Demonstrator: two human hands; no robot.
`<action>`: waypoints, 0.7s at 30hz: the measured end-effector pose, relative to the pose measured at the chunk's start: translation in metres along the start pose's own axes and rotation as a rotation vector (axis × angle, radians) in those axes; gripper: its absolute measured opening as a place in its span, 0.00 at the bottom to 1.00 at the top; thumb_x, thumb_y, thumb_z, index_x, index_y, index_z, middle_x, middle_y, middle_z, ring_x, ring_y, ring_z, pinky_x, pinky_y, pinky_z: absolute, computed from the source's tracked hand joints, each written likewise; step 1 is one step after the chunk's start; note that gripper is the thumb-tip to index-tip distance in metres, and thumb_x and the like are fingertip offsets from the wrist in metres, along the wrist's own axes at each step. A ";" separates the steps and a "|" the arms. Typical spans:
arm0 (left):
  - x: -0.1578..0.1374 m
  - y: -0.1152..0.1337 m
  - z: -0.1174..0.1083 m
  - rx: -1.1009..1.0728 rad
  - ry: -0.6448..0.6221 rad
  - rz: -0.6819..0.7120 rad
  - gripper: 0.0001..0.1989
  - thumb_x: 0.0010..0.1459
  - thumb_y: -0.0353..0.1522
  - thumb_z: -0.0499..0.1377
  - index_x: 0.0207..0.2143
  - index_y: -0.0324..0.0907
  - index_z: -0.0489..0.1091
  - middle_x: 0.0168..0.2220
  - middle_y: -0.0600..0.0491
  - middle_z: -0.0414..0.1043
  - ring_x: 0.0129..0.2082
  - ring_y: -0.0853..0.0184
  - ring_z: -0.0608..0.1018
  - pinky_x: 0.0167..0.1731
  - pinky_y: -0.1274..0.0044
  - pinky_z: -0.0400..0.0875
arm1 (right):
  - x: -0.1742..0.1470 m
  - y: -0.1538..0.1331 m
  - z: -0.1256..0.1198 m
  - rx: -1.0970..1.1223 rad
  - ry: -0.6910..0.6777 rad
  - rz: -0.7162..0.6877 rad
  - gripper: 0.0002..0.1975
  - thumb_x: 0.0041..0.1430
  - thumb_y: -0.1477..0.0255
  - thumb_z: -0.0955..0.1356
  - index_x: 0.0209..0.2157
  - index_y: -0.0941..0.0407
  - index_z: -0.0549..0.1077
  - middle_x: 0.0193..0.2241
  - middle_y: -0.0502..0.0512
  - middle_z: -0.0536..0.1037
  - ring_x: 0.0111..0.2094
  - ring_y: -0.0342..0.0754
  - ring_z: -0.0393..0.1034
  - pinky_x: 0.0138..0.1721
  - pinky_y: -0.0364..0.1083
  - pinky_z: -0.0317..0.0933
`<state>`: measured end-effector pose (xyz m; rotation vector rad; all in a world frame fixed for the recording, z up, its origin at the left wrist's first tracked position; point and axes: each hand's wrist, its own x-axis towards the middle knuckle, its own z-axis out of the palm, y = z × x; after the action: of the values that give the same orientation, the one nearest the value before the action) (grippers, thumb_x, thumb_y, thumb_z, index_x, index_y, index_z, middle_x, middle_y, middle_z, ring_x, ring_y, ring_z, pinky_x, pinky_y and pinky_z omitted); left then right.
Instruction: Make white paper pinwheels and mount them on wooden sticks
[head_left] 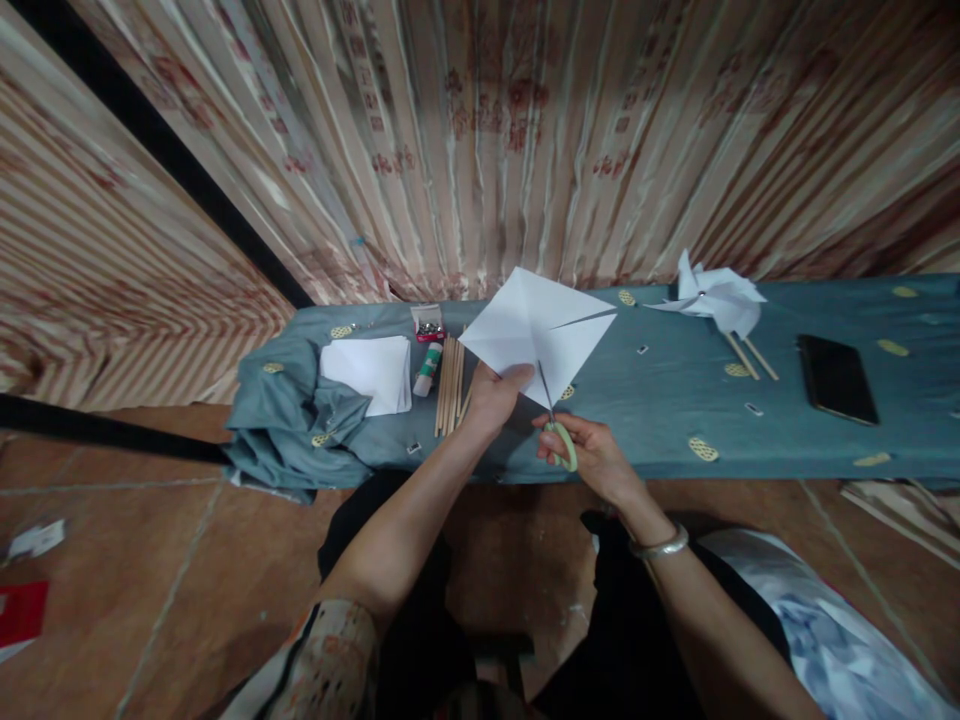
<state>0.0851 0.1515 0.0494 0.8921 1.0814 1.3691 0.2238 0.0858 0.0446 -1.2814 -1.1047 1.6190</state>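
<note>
A white square of paper (517,310), turned cornerwise with crease lines, is held up over the cloth-covered bench. My left hand (496,393) grips its lower left edge, thumb on top. One slit runs inward from the right corner. In my right hand (589,450) are scissors (562,447) with pale green handles. Their blades lie at the paper's bottom corner, pointing up toward the centre. Just left of my left hand lie several thin wooden sticks (450,385), side by side.
A glue stick (428,369), a small red box of metal pins (429,326) and stacked white paper (367,370) lie left on the bench cloth (637,420). To the right are paper pinwheels (712,295) on sticks and a black phone (836,378). A curtain (487,140) hangs behind.
</note>
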 end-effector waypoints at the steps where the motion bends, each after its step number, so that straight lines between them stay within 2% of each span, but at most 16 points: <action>1: -0.001 0.000 0.000 -0.002 0.002 -0.011 0.11 0.39 0.34 0.65 0.27 0.39 0.71 0.24 0.56 0.71 0.23 0.70 0.70 0.25 0.78 0.63 | 0.000 0.000 0.000 -0.001 -0.003 0.001 0.27 0.35 0.53 0.77 0.33 0.57 0.76 0.19 0.47 0.74 0.20 0.40 0.66 0.23 0.41 0.61; 8: -0.004 0.003 0.002 -0.023 -0.017 -0.009 0.09 0.36 0.32 0.65 0.23 0.39 0.69 0.25 0.54 0.72 0.27 0.69 0.72 0.30 0.77 0.66 | 0.003 0.002 -0.003 -0.018 -0.010 -0.019 0.26 0.36 0.52 0.77 0.33 0.58 0.77 0.21 0.49 0.75 0.21 0.40 0.67 0.23 0.42 0.62; 14: -0.005 0.002 0.002 -0.012 -0.005 -0.036 0.10 0.36 0.33 0.65 0.24 0.39 0.70 0.25 0.55 0.71 0.26 0.70 0.71 0.28 0.77 0.65 | 0.003 0.004 -0.004 -0.035 -0.019 -0.042 0.26 0.39 0.52 0.76 0.34 0.57 0.77 0.19 0.48 0.74 0.20 0.40 0.66 0.23 0.42 0.62; 21: -0.006 0.006 0.004 0.002 0.012 -0.084 0.11 0.36 0.34 0.64 0.24 0.39 0.70 0.23 0.56 0.70 0.24 0.70 0.70 0.24 0.78 0.63 | 0.002 0.002 -0.003 -0.034 -0.013 -0.033 0.26 0.37 0.54 0.77 0.35 0.58 0.77 0.20 0.49 0.75 0.21 0.41 0.66 0.23 0.42 0.61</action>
<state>0.0879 0.1458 0.0573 0.8316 1.1177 1.3051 0.2257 0.0879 0.0417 -1.2697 -1.1607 1.5927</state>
